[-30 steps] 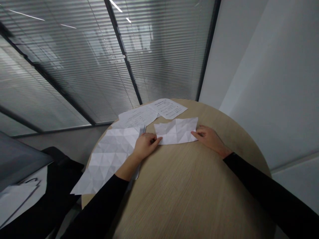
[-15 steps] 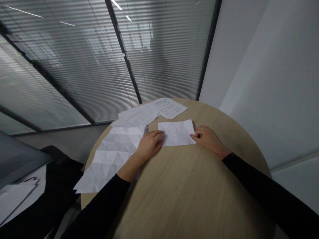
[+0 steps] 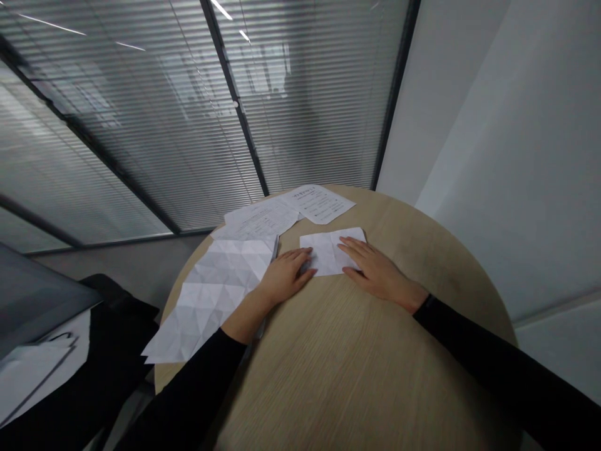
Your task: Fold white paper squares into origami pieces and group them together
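We find the creased paper [image 3: 325, 252] folded to a rectangle, flattening seemingly unfinished; the left hand [image 3: 285, 274] and right hand [image 3: 378, 270], loosely open, cover its ends, gripping nothing.

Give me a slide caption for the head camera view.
Left hand and right hand on a creased white paper atop a wood-grain table.
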Available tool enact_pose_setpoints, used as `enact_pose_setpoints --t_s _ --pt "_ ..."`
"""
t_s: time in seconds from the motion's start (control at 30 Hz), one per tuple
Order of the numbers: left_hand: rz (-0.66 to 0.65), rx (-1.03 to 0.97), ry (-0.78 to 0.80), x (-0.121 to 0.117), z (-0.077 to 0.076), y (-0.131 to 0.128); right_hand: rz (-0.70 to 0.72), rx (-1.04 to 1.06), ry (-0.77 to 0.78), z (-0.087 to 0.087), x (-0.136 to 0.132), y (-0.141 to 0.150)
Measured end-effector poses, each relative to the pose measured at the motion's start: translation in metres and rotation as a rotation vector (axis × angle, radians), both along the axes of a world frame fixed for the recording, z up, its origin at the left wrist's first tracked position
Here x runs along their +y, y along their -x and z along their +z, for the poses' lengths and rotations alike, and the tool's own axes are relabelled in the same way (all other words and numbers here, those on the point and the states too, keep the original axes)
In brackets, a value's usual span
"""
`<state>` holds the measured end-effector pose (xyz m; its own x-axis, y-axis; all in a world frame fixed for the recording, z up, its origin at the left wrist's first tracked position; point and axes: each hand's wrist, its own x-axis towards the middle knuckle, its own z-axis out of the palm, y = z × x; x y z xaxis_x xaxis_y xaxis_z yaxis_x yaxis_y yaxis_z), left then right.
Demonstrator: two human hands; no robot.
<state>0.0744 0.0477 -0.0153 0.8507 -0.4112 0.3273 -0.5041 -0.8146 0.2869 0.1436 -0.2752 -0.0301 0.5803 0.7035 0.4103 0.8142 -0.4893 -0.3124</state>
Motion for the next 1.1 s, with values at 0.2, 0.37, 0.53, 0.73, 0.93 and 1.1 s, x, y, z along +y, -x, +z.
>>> enact_pose_setpoints --t_s 0.2,0.37,0.53,0.73,0.93,1.1 --pt "-0.024 0.054 -0.058 0.001 -0.010 -0.003 0.013 0.010 0.116 -0.011 0.016 0.003" --pt "-0.052 0.134 -0.134 0.006 -0.018 -0.007 0.051 0.031 0.158 -0.021 0.020 -0.004" --pt "-0.038 0.143 -0.162 0.008 -0.023 -0.007 -0.045 0.057 0.179 -0.030 0.016 -0.031" --pt "-0.024 0.112 -0.167 0.009 -0.028 -0.008 -0.153 0.052 0.152 -0.037 0.001 -0.059" --pt "-0.017 0.129 -0.167 0.007 -0.026 -0.005 -0.223 0.044 0.176 -0.037 -0.009 -0.062" --pt "0.016 0.068 -0.127 0.003 -0.022 -0.001 -0.187 -0.001 0.137 -0.028 -0.017 -0.052"
